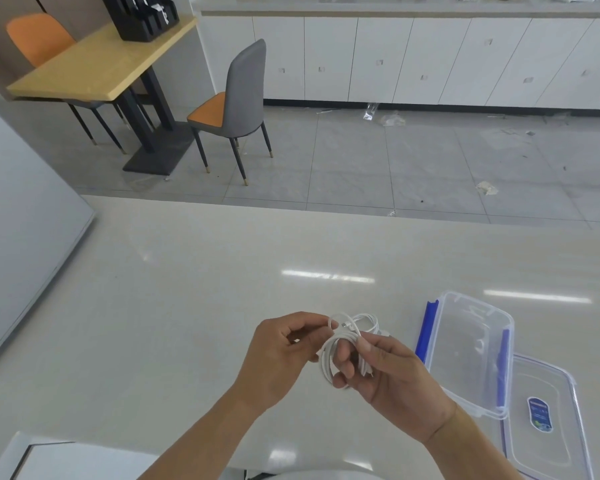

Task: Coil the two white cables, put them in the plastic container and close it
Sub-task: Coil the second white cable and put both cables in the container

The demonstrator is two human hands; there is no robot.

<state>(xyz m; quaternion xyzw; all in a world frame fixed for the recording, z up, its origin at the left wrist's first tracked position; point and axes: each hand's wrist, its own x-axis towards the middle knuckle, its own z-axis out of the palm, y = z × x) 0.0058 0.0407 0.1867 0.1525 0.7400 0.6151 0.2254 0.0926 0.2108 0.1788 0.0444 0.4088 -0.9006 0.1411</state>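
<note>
White cable coil (340,344) held above counter (187,289), right hand (392,379) curled round loops, left hand (278,355) pinching a strand at top; open plastic container (471,348) just right, lid (548,417) beside.

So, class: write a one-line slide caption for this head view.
Both hands, left hand and right hand, coil white cable beside open plastic container and its lid.
</note>
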